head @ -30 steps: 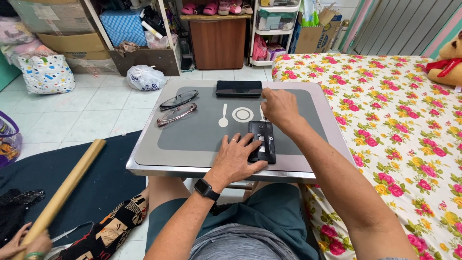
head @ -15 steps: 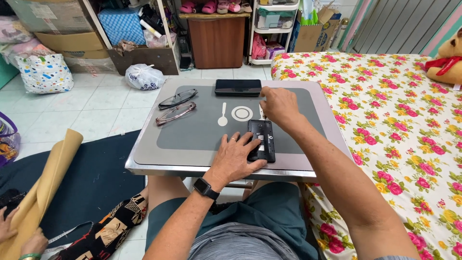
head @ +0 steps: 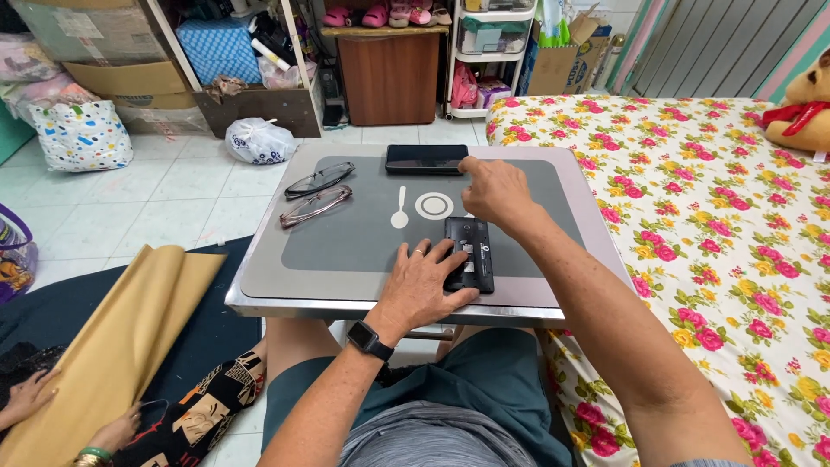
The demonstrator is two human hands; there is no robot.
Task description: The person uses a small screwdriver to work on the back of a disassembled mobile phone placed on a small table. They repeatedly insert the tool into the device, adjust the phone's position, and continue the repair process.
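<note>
The left hand (head: 424,281) lies flat on the grey surface (head: 346,242), its fingers (head: 450,259) resting on an opened black phone (head: 469,253). The right hand (head: 491,186) hovers just beyond, its forefinger touching a second dark phone (head: 426,159). Two pairs of glasses (head: 316,193) lie well left of the fingers.

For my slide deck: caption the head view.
Left hand steadies an opened phone on a small table; right hand touches another phone.

left hand (head: 428,281) hides pt of opened phone (head: 469,253), right fingertips' contact unclear
</note>
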